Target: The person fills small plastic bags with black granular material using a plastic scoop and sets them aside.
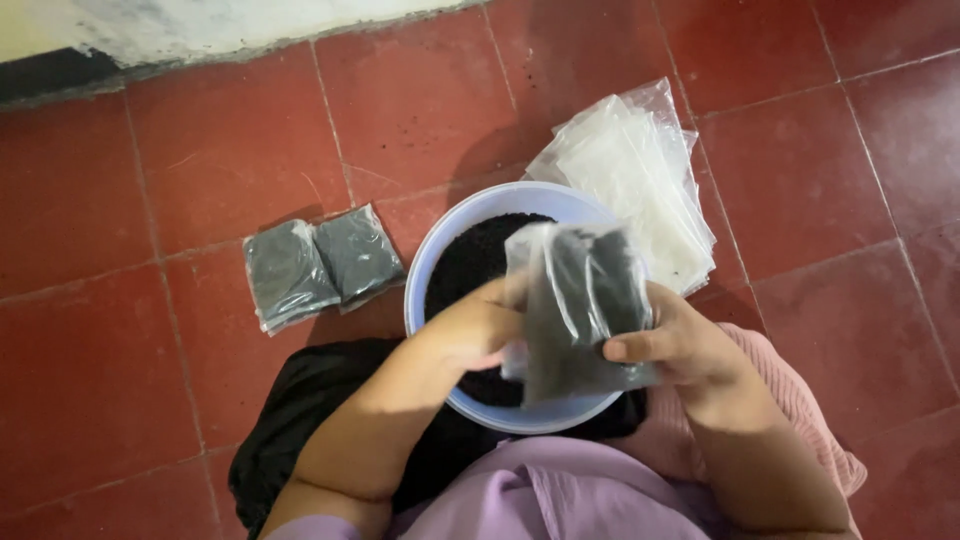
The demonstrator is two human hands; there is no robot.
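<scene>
A clear plastic bag (580,310), partly filled with fine black grains, is held upright over a pale blue bowl (455,235). My right hand (675,345) grips the bag's right side with the thumb across its front. My left hand (475,325) holds the bag's left edge, fingers tucked behind it. The bowl sits on the red tiled floor in front of my lap and contains a heap of the same black grains (470,260). Much of the bowl's near half is hidden by my hands and the bag.
Two filled, sealed bags of black grains (315,265) lie side by side on the floor left of the bowl. A stack of empty clear bags (640,175) lies beyond the bowl at the right. Black cloth (300,410) covers my lap. A wall base runs along the top left.
</scene>
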